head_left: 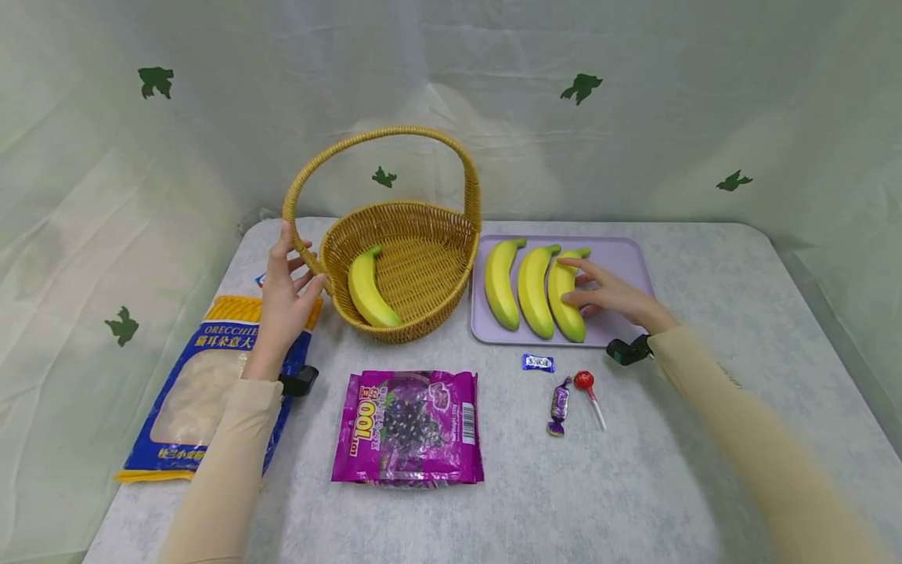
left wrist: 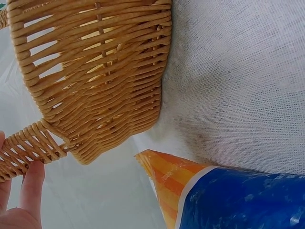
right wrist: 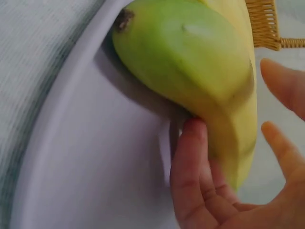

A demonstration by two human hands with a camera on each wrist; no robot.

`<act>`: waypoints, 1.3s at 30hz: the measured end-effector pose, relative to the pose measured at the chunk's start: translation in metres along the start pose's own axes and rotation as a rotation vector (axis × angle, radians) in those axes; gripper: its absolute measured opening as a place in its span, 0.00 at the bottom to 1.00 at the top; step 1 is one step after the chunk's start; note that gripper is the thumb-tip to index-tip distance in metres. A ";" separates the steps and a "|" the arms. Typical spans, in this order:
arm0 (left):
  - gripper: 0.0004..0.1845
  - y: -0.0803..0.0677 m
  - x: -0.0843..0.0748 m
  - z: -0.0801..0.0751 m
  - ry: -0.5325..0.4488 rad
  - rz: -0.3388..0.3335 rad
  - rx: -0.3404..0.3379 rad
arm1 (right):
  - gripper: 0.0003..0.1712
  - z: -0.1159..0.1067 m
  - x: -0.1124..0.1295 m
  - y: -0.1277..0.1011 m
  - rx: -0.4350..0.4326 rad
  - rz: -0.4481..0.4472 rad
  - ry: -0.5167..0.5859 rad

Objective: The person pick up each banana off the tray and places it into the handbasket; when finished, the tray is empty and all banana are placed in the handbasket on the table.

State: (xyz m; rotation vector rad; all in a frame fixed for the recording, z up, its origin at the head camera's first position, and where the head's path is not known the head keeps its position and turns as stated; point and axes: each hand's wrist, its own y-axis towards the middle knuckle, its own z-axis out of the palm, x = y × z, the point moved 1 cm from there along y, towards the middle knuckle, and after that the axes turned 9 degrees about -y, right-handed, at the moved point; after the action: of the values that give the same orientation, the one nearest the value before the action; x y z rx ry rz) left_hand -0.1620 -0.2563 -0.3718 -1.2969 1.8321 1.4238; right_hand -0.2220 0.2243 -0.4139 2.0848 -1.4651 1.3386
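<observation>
My left hand (head_left: 282, 294) holds the lower left part of the handle of a wicker basket (head_left: 405, 332); the left wrist view shows fingers on both sides of that woven handle (left wrist: 28, 150). Inside the basket lies one yellow banana (head_left: 366, 291). Three more bananas lie side by side on a lilac tray (head_left: 630, 270) to the right. My right hand (head_left: 611, 298) is over the rightmost banana (head_left: 569, 325), its fingers spread. In the right wrist view, some fingertips (right wrist: 193, 131) touch that banana's side, while the thumb and index finger stand apart.
A blue and yellow pasta bag (head_left: 204, 392) lies at the left, under my left forearm. In front are a purple candy bag (head_left: 409, 431), a small blue-wrapped candy (head_left: 539, 363), a purple twist-wrapped candy (head_left: 560, 404) and a red lollipop (head_left: 584, 381). A pale curtain (head_left: 634, 157) hangs behind the table.
</observation>
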 end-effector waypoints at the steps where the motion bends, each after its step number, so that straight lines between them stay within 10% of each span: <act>1: 0.43 0.000 0.000 0.000 -0.002 0.000 0.000 | 0.42 0.001 0.001 0.001 -0.005 0.001 -0.019; 19: 0.43 0.000 0.001 0.000 -0.011 0.001 -0.001 | 0.38 -0.001 0.010 -0.002 -0.126 0.005 -0.042; 39: 0.43 -0.002 0.002 0.000 -0.024 0.038 -0.009 | 0.36 0.036 0.096 0.003 0.130 -0.223 0.141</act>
State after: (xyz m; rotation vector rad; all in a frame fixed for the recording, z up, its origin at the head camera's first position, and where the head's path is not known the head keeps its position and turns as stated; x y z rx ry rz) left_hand -0.1616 -0.2568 -0.3744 -1.2505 1.8464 1.4632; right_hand -0.1991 0.1411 -0.3579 2.1095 -1.0808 1.4913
